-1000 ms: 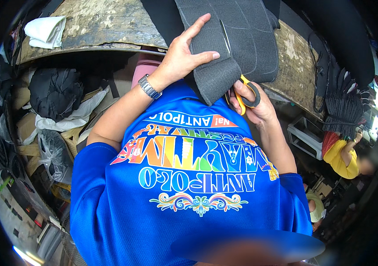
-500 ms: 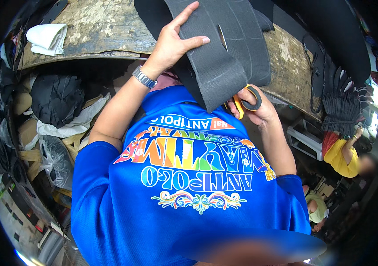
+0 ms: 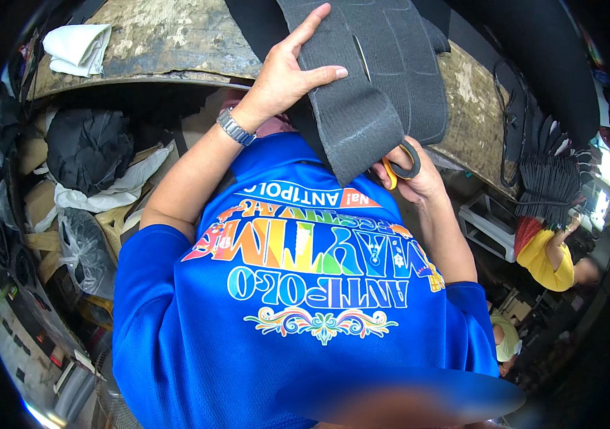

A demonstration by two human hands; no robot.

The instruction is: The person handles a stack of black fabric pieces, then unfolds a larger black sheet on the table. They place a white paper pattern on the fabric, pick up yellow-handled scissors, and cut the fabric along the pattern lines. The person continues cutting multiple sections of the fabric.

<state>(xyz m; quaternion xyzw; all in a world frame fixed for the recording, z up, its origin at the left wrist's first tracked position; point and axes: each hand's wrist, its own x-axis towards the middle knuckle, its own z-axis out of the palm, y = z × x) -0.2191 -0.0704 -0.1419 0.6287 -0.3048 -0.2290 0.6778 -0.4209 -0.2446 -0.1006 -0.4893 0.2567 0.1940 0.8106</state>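
A dark grey, textured sheet (image 3: 358,121) with faint pale lines hangs over the near edge of the worktable, its near corner bent down toward my chest. My left hand (image 3: 287,82) holds its left side, thumb lying on top and index finger stretched along the edge; the other fingers are hidden. A narrow slit-like gap with a light sliver shows in the sheet's upper part. At the near right edge my right hand (image 3: 419,179) is closed round scissors (image 3: 410,161) with yellow and black handles. Their blades are hidden by the sheet.
The worn wooden worktable (image 3: 169,43) carries a folded white cloth (image 3: 77,48) at left. Below left lie a black bundle (image 3: 90,150) and a clear plastic bag (image 3: 83,250). Rightward are a bundle of black strips (image 3: 548,186), a white stool (image 3: 487,227) and a person in yellow (image 3: 552,261).
The sheet and both hands have shifted slightly to the right in the picture. My left hand keeps its hold on the sheet, and my right hand still grips the scissors.
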